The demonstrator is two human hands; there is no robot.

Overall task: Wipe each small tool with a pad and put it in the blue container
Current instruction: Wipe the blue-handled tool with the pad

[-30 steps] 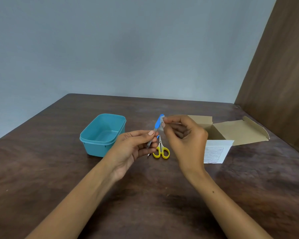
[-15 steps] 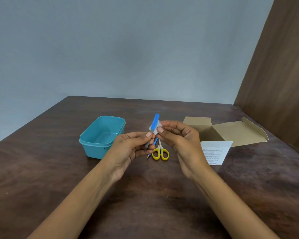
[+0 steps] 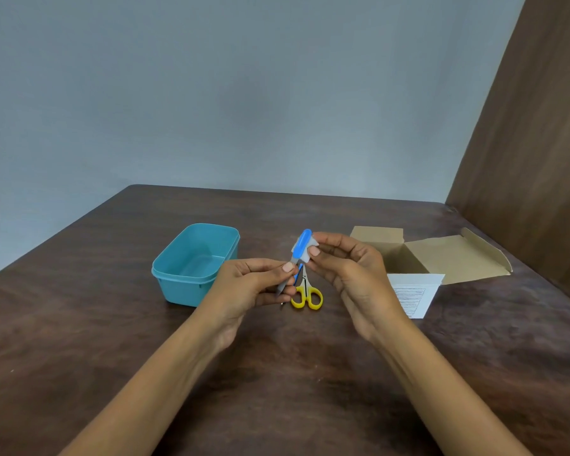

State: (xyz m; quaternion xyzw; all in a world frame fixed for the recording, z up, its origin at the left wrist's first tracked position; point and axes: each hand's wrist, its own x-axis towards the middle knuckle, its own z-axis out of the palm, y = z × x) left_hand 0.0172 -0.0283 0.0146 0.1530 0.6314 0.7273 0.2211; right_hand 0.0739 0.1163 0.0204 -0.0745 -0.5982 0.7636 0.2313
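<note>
A: Head view. Left hand (image 3: 250, 284)?
B: Fingers curled, pinching the grey lower end of a small blue-tipped tool (image 3: 300, 246), held upright above the table (image 3: 112, 324).
A: Right hand (image 3: 349, 268)?
B: Thumb and fingers pinch a white pad (image 3: 306, 255) around the tool's blue end.
A: Container?
B: Blue container (image 3: 195, 264) left of the hands, open. Yellow-handled scissors (image 3: 306, 296) lie on the table below the hands.
A: Rest?
B: Open cardboard box (image 3: 418, 255) and printed paper (image 3: 412, 292) at right.

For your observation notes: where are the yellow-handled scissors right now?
The scissors lie on the table just beyond both hands, right of the blue container.
</note>
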